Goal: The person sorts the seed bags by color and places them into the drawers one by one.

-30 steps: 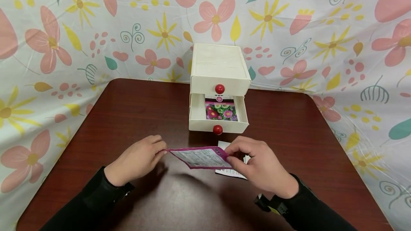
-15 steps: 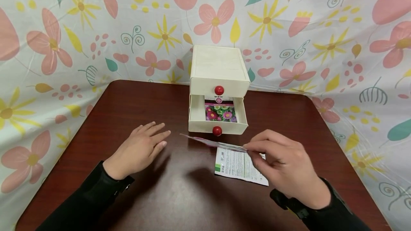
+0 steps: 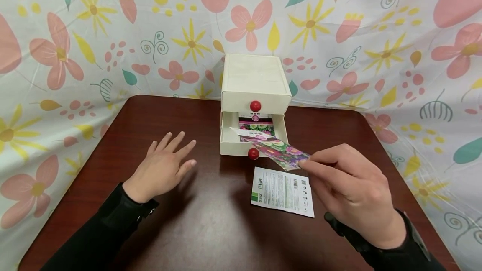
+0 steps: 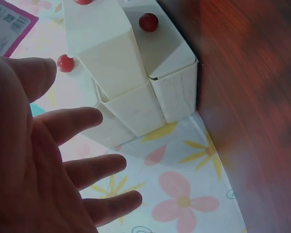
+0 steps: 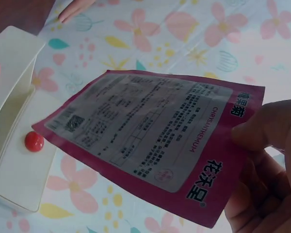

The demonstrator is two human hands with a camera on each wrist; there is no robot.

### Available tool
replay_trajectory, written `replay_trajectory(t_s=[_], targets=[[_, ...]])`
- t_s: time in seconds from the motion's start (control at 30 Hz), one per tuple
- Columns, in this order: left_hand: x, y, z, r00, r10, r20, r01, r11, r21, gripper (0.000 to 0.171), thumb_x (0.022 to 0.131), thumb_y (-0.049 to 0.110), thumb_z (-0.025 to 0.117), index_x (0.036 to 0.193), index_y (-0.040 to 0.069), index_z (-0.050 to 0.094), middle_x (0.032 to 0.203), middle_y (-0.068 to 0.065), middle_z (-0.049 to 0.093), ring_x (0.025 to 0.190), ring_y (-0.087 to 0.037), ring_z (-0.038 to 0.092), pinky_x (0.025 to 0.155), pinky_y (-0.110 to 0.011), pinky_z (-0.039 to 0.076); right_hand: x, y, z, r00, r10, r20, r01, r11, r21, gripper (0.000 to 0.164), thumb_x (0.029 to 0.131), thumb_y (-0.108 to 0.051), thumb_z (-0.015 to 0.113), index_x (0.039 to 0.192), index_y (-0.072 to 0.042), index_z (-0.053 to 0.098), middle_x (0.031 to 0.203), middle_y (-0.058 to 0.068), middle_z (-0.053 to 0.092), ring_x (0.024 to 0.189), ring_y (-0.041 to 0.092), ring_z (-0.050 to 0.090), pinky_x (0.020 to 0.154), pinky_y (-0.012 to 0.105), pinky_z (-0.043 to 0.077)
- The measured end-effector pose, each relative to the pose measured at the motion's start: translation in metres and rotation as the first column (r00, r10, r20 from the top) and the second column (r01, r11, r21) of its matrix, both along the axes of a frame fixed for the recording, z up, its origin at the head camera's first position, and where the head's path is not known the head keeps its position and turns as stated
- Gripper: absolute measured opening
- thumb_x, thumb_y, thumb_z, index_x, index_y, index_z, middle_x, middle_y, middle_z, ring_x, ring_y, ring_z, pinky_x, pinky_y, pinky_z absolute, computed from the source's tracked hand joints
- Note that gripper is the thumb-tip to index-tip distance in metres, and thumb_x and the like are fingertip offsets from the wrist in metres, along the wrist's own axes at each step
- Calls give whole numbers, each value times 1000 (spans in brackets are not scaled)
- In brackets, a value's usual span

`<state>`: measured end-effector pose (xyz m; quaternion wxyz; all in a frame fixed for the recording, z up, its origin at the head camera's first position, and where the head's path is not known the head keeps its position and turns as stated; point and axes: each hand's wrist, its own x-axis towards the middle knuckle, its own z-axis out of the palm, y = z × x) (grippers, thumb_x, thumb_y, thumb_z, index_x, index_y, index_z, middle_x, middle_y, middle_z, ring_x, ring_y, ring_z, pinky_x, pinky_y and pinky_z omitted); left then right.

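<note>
My right hand (image 3: 355, 193) pinches one end of a chrysanthemum seed packet (image 3: 280, 150) between thumb and fingers. The packet is tilted, its flower-picture side facing up in the head view and its far end over the lower drawer (image 3: 230, 148). In the right wrist view the packet's (image 5: 150, 121) printed back has a magenta border. Another flower seed packet (image 3: 260, 119) lies inside that pulled-out drawer, partly covered from view. My left hand (image 3: 160, 170), fingers spread and holding nothing, is left of the drawer. A white packet (image 3: 282, 191) with printed text lies on the table before the drawers.
The cream two-drawer cabinet (image 3: 256, 74) stands at the table's back edge. Its upper drawer (image 3: 241, 100) is closed, and both drawers have red round knobs. Flower-patterned cloth (image 3: 124, 53) hangs behind and beside the dark wooden table (image 3: 158, 114).
My left hand let go of the seed packet and spread its fingers. My right hand moved right, turning the packet from its printed back to its flower side, with the far end now over the drawer.
</note>
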<state>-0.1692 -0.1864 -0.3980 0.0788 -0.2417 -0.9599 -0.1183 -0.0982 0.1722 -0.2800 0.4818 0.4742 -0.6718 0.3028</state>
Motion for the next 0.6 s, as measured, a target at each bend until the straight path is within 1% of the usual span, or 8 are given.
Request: replay_trajectory(t_s=[0.13,0.33,0.43,0.6], targets=[[-1,0,0,999,19,29,-19,1000,-10,58,105,48,45,153,17,44,159,-19,27,144,-46,19,106,-72,18,1,-2,0,1000,-9,-30,10,1000,22,23,97,-8,63,82,0,78,75,10,64,63,20,56,59,20,43],[-3,-1,-1,999,29,39,-28,999,-27,58,104,48,47,153,16,43,159,-20,27,144,-47,20,106,-72,18,0,-7,-1,999,-19,-36,23,993,117,23,98,-7,60,87,-2,80,78,9,63,65,21,56,58,23,44],[-3,-1,-1,999,30,45,-28,999,-37,59,104,47,48,153,16,43,159,-20,27,143,-47,21,106,-72,18,-3,-10,-4,999,-20,-25,24,983,181,24,100,-7,57,91,-2,79,81,8,62,66,21,55,58,24,44],[-2,0,-2,998,31,54,-29,999,-36,59,104,47,49,154,16,43,159,-20,26,144,-46,20,106,-72,18,-11,-13,-14,999,-34,14,28,956,292,24,101,-5,54,97,-1,77,87,9,61,69,22,55,60,28,46]])
